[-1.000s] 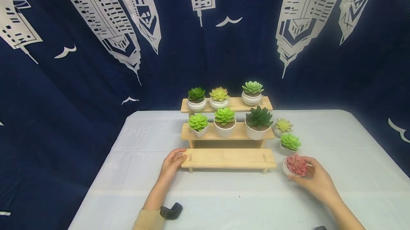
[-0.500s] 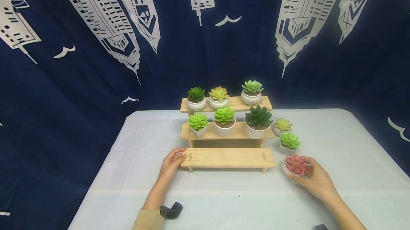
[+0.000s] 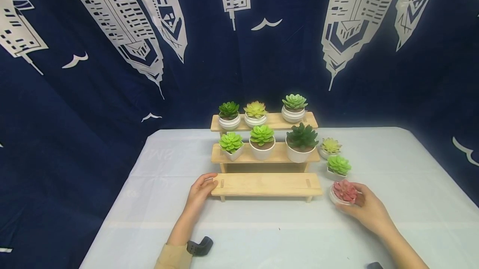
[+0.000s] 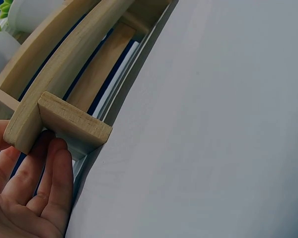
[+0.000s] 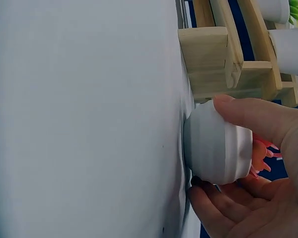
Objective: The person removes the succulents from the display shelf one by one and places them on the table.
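At the left end of the lowest step of a three-tier wooden plant stand [image 3: 265,184], my left hand [image 3: 201,191] pinches the board, thumb on top and fingers underneath, as the left wrist view shows. My right hand [image 3: 368,208] holds a pink succulent [image 3: 346,191] by its round white pot [image 5: 216,144], thumb on one side and fingers on the other. The pot's base is right at the tabletop, just right of the stand. Behind it are a bright green succulent [image 3: 339,165] in a square pot and a yellow-green succulent [image 3: 331,146].
Three potted succulents, one a pale green succulent [image 3: 294,102], stand on the top tier. Three more, including a dark green succulent [image 3: 301,136], line the middle tier. A white cloth [image 3: 149,215] covers the table, and a dark blue printed curtain [image 3: 239,61] hangs behind.
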`<state>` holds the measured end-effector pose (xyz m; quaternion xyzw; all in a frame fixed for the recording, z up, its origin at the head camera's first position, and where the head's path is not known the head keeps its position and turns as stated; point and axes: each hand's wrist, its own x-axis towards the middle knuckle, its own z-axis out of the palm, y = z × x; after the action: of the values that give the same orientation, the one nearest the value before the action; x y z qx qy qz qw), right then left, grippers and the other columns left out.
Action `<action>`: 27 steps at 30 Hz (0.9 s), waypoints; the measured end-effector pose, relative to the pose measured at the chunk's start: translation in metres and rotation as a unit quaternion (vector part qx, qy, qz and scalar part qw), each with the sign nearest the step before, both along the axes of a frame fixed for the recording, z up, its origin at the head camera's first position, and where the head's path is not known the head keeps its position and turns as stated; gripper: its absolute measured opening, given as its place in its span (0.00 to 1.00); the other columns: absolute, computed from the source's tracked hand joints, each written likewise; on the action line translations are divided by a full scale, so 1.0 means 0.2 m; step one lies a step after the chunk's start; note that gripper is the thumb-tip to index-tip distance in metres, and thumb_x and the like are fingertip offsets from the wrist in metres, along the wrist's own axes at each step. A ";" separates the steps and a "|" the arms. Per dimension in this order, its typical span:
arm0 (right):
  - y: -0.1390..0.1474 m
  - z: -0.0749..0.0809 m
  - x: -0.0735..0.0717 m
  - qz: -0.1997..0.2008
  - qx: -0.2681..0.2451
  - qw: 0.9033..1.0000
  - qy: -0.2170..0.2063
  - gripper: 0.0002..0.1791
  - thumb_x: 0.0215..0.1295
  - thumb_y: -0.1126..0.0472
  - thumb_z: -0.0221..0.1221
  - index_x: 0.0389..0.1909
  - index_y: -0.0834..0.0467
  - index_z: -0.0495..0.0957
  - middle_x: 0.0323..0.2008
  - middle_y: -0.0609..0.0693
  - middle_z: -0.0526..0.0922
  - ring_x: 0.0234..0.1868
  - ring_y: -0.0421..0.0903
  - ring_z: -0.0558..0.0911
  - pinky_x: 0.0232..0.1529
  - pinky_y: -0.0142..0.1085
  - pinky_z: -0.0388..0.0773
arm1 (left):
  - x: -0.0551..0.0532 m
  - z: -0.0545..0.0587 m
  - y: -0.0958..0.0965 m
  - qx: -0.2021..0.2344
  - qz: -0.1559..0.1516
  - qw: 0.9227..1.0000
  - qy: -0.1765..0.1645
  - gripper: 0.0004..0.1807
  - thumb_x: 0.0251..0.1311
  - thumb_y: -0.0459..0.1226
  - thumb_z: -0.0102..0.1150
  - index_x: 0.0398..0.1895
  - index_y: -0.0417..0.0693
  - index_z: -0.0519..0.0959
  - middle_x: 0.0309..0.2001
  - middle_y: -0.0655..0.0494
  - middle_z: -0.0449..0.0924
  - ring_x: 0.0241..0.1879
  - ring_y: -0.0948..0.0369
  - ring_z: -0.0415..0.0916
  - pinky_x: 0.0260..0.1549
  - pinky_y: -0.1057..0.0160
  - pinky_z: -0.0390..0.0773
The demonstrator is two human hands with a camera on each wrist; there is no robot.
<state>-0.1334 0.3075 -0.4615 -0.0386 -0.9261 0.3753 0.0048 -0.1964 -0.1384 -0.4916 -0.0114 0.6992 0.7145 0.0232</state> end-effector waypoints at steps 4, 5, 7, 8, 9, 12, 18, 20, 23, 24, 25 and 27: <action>-0.01 0.02 0.00 0.000 0.000 1.000 -0.002 0.51 0.50 0.46 0.69 0.63 0.73 0.55 0.57 0.77 0.64 0.55 0.72 0.68 0.51 0.62 0.63 | 0.00 0.01 0.00 -0.006 0.002 1.000 -0.001 0.19 0.62 0.34 0.57 0.55 0.38 0.72 0.44 0.46 0.80 0.38 0.62 0.78 0.38 0.66 0.75; -0.01 0.02 0.01 0.001 -0.003 1.000 -0.003 0.52 0.50 0.46 0.69 0.64 0.72 0.54 0.58 0.77 0.64 0.56 0.72 0.67 0.51 0.62 0.63 | 0.00 0.01 0.00 -0.007 0.003 1.000 -0.003 0.19 0.61 0.34 0.57 0.55 0.38 0.72 0.44 0.46 0.80 0.38 0.62 0.78 0.38 0.66 0.75; -0.02 0.03 0.01 0.001 -0.008 1.000 -0.004 0.53 0.51 0.45 0.69 0.65 0.72 0.52 0.60 0.77 0.62 0.57 0.72 0.65 0.52 0.64 0.61 | 0.00 0.01 0.00 -0.006 0.003 1.000 -0.003 0.19 0.62 0.34 0.56 0.56 0.37 0.72 0.45 0.46 0.80 0.38 0.62 0.78 0.38 0.66 0.75; -0.02 0.04 0.01 0.001 -0.010 1.000 -0.003 0.53 0.51 0.45 0.68 0.66 0.72 0.52 0.60 0.76 0.61 0.58 0.73 0.64 0.52 0.64 0.60 | 0.00 0.01 0.00 -0.005 0.002 1.000 -0.002 0.19 0.62 0.34 0.56 0.56 0.37 0.71 0.45 0.46 0.80 0.38 0.62 0.78 0.38 0.66 0.75; -0.03 0.05 0.01 0.000 -0.013 1.000 -0.001 0.53 0.51 0.45 0.68 0.66 0.71 0.51 0.60 0.76 0.61 0.58 0.73 0.63 0.53 0.64 0.60 | 0.00 0.01 0.00 -0.004 0.001 1.000 -0.001 0.19 0.62 0.34 0.56 0.56 0.37 0.71 0.45 0.46 0.80 0.38 0.62 0.78 0.38 0.67 0.75; -0.04 0.07 0.01 -0.003 -0.019 1.000 0.002 0.54 0.51 0.45 0.68 0.67 0.71 0.50 0.61 0.76 0.60 0.59 0.74 0.61 0.53 0.65 0.59 | 0.00 0.01 0.00 0.000 -0.001 1.000 0.000 0.19 0.63 0.34 0.55 0.56 0.36 0.71 0.45 0.45 0.80 0.38 0.62 0.78 0.38 0.67 0.75; -0.08 0.10 0.01 -0.019 -0.026 0.999 0.042 0.51 0.52 0.47 0.68 0.67 0.70 0.52 0.62 0.73 0.60 0.60 0.73 0.61 0.53 0.66 0.59 | 0.01 0.01 0.00 0.000 0.000 1.000 -0.002 0.19 0.62 0.33 0.56 0.55 0.37 0.72 0.44 0.46 0.80 0.38 0.62 0.78 0.38 0.67 0.75; -0.09 0.11 0.00 -0.023 -0.029 0.997 0.060 0.50 0.53 0.48 0.68 0.67 0.70 0.52 0.62 0.72 0.61 0.60 0.72 0.61 0.53 0.66 0.59 | 0.00 0.01 0.00 0.000 0.001 1.000 -0.001 0.19 0.61 0.33 0.56 0.55 0.37 0.72 0.43 0.46 0.81 0.37 0.62 0.78 0.37 0.67 0.75; -0.10 0.13 -0.01 -0.026 -0.044 0.996 0.080 0.47 0.55 0.50 0.67 0.67 0.69 0.53 0.62 0.72 0.62 0.61 0.72 0.61 0.54 0.65 0.58 | 0.00 0.00 0.00 -0.002 0.001 1.000 0.002 0.18 0.61 0.33 0.56 0.54 0.37 0.72 0.43 0.46 0.81 0.37 0.61 0.78 0.37 0.66 0.75; -0.10 0.14 -0.02 -0.026 -0.049 0.995 0.083 0.47 0.56 0.50 0.66 0.67 0.68 0.52 0.62 0.72 0.62 0.61 0.72 0.61 0.55 0.65 0.58 | 0.00 0.00 0.00 -0.004 0.001 1.000 0.003 0.18 0.61 0.33 0.56 0.54 0.37 0.72 0.43 0.46 0.81 0.37 0.61 0.78 0.37 0.66 0.75; -0.11 0.15 -0.02 -0.026 -0.055 0.994 0.088 0.47 0.56 0.50 0.66 0.67 0.68 0.52 0.62 0.72 0.62 0.61 0.72 0.61 0.55 0.65 0.58 | 0.00 0.00 0.00 -0.004 0.001 1.000 0.003 0.18 0.61 0.34 0.56 0.54 0.37 0.72 0.44 0.45 0.81 0.38 0.61 0.78 0.38 0.66 0.76; -0.12 0.16 -0.03 -0.026 -0.061 0.993 0.097 0.46 0.57 0.51 0.65 0.68 0.67 0.53 0.62 0.71 0.63 0.61 0.70 0.62 0.58 0.58 0.61 | 0.00 -0.01 0.00 -0.006 0.000 1.000 0.003 0.18 0.62 0.34 0.56 0.55 0.38 0.72 0.45 0.45 0.80 0.39 0.61 0.78 0.39 0.66 0.76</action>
<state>-0.1385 0.2840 -0.4296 -0.0259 -0.8954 0.4327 0.1018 -0.1966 -0.1387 -0.4926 -0.0091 0.7035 0.7103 0.0207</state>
